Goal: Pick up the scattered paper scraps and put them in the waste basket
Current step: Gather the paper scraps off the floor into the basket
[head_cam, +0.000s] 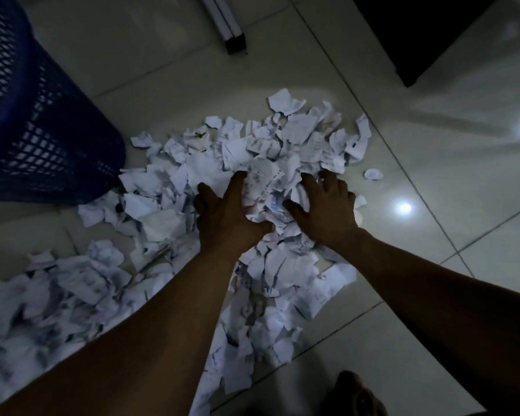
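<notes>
Torn white paper scraps [297, 139] lie in a wide pile across the tiled floor, from the far centre to the near left. My left hand [225, 211] and my right hand [327, 205] sit side by side on the pile and squeeze a bunch of scraps [267, 190] between them, fingers curled into the paper. The blue mesh waste basket [36, 115] stands at the far left, its base touching the edge of the pile. Its opening is out of view.
A dark metal furniture leg [233, 34] stands beyond the pile at the top. A dark cabinet or wall [418, 40] fills the top right. A bare foot [357, 394] rests at the bottom right. One stray scrap [373, 174] lies right of the pile.
</notes>
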Available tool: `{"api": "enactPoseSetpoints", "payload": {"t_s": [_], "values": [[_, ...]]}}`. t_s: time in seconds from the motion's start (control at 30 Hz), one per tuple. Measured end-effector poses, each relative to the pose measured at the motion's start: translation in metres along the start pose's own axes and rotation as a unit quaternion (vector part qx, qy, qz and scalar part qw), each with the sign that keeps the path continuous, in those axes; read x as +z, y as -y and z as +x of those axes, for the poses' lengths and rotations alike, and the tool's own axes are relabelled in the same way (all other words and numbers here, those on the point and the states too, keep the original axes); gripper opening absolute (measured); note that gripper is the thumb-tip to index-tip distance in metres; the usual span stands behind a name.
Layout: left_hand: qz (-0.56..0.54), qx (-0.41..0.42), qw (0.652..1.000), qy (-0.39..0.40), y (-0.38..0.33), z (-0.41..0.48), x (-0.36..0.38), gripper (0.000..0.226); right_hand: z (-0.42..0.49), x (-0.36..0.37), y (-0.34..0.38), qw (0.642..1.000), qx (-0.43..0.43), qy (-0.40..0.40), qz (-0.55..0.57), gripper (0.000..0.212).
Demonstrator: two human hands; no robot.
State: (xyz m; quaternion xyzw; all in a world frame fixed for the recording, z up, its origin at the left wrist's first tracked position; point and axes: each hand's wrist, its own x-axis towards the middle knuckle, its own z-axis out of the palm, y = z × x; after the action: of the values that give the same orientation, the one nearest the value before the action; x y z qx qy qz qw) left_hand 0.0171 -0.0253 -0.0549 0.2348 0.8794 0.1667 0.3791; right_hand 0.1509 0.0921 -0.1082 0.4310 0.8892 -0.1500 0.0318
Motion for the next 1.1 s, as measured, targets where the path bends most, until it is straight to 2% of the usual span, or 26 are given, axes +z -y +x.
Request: {"api": "enactPoseSetpoints", "payload": {"t_s": [0.1,0.2,0.3,0.43,0.5,0.57,0.67,0.83,1.1], "values": [[-0.004,-0.002,1.0,-0.006,-0.004,0.001,-0.004,0.104,0.002,0.002,0.0,0.999,-0.043,0.018,0.026,0.051],[-0.004,-0.002,1.0,-0.013,-0.005,0.009,-0.005,0.107,0.006,-0.005,0.0,0.994,-0.067,0.057,0.063,0.048],[0.004,-0.011,1.0,-0.019,-0.007,0.015,-0.005,0.113,0.007,-0.013,-0.001,0.991,-0.075,0.052,0.102,0.044],[0.008,-0.015,1.0,0.02,0.0,0.029,0.004,0.113,0.004,-0.024,-0.004,0.986,-0.061,0.034,0.149,0.042],[-0.003,-0.016,0.999,0.032,0.005,0.032,0.009,0.106,0.003,-0.03,-0.003,0.984,-0.041,0.023,0.173,0.038],[0.038,-0.022,0.999,0.021,0.009,0.026,0.012,0.091,0.003,-0.037,-0.001,0.98,-0.026,0.008,0.198,0.032],[0.07,-0.009,0.997,-0.021,0.009,0.021,0.015,0.072,0.004,-0.043,0.003,0.978,-0.013,-0.008,0.207,0.026],[0.1,0.02,0.992,-0.074,0.012,0.022,0.009,0.039,0.015,-0.041,0.014,0.978,-0.038,-0.021,0.204,0.013],[-0.048,0.039,0.997,-0.05,0.017,0.009,-0.017,0.03,0.027,-0.058,0.05,0.978,-0.103,0.0,0.179,0.018]]}}
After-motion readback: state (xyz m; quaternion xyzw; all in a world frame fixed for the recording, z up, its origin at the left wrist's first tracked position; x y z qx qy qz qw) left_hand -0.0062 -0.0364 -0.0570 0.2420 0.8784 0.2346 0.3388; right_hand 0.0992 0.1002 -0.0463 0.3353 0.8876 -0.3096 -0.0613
